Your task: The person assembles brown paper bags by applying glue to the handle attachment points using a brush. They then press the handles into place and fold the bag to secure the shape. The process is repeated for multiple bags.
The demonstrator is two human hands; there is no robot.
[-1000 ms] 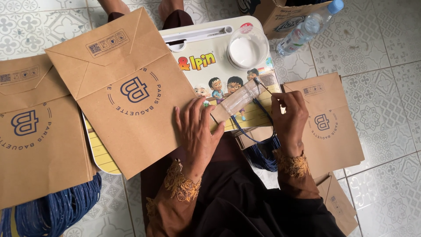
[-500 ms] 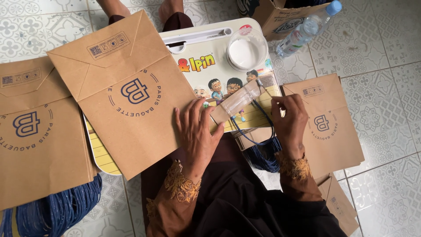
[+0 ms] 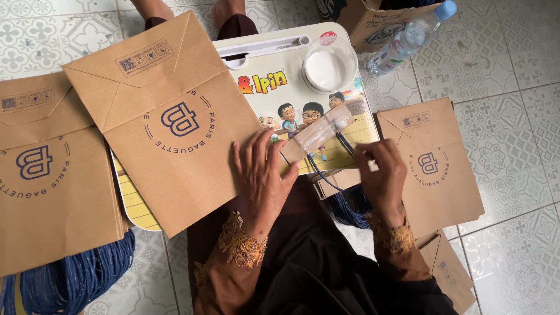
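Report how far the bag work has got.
Done, seemingly: a stack of bags on the left. In hand: the left hand presses a bag on the lap desk; the right hand holds a blue cord by a paper strip. Left: bags on the right, cord bundles.

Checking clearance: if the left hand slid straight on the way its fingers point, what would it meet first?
Probably the glue-smeared paper strip just past the left hand, then the white bowl; depth is unclear.

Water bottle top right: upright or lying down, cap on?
Lying down, cap on. The clear water bottle lies on its side on the tiled floor beside the cardboard box, its blue cap fitted at the outer end.
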